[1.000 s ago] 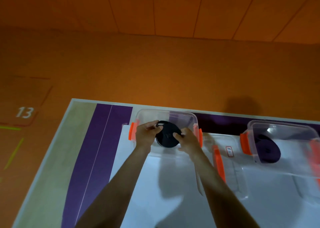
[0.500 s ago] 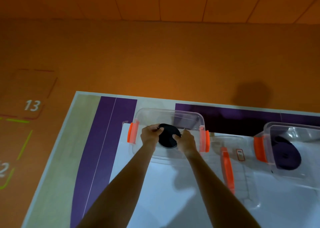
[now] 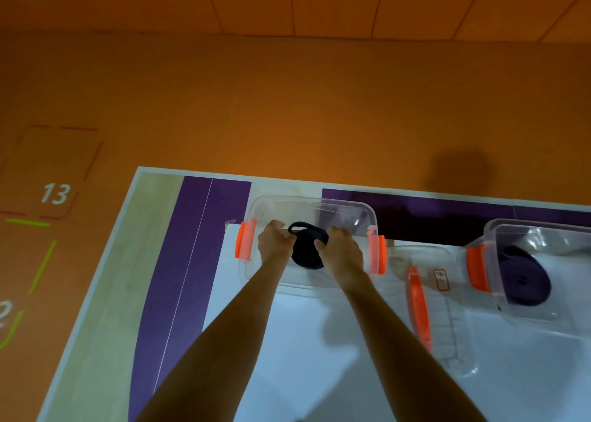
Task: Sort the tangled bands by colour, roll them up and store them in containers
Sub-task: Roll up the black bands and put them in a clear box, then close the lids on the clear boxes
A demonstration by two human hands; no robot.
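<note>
White table, both hands gripping black band roll

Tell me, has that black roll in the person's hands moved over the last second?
Yes. Judged against the clear container, the black roll has gone down inside it, held by the left hand and right hand.
</note>
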